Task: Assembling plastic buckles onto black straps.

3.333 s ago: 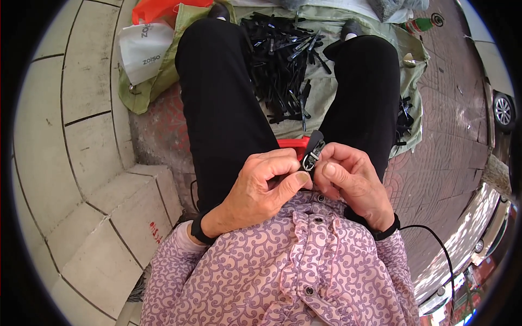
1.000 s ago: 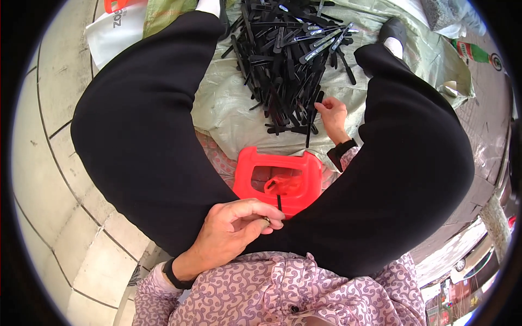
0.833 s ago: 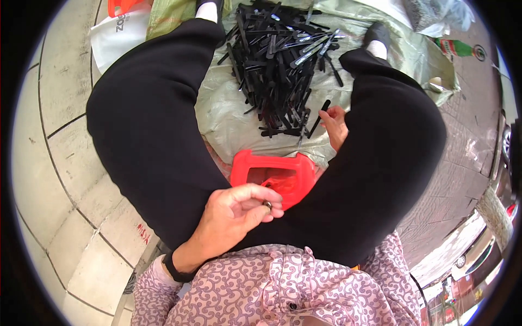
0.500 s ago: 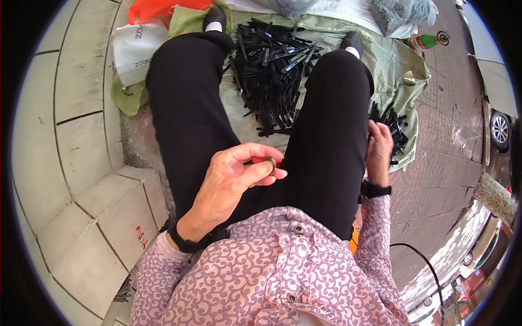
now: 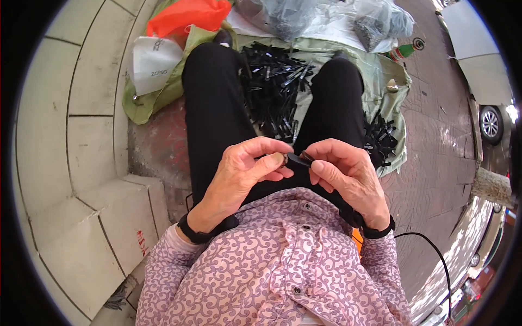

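In front of my lap, my left hand and my right hand nearly meet fingertip to fingertip. Between them is a short black strip, which the right fingers pinch at its near end. The left thumb and forefinger press on a small dark piece at the strip's other end; its kind is too small to make out. A large heap of black plastic strips lies between my legs. Beyond my right thigh is a smaller pile of similar strips.
The heaps lie on a green woven sheet. Clear plastic bags stand at the far side, near a green bottle. A white bag and an orange bag are at far left. Stone steps border my left side.
My right hand has moved from beside the small pile to my left hand, bringing a black strip. The left hand keeps its pinch. The whole view has shifted slightly.
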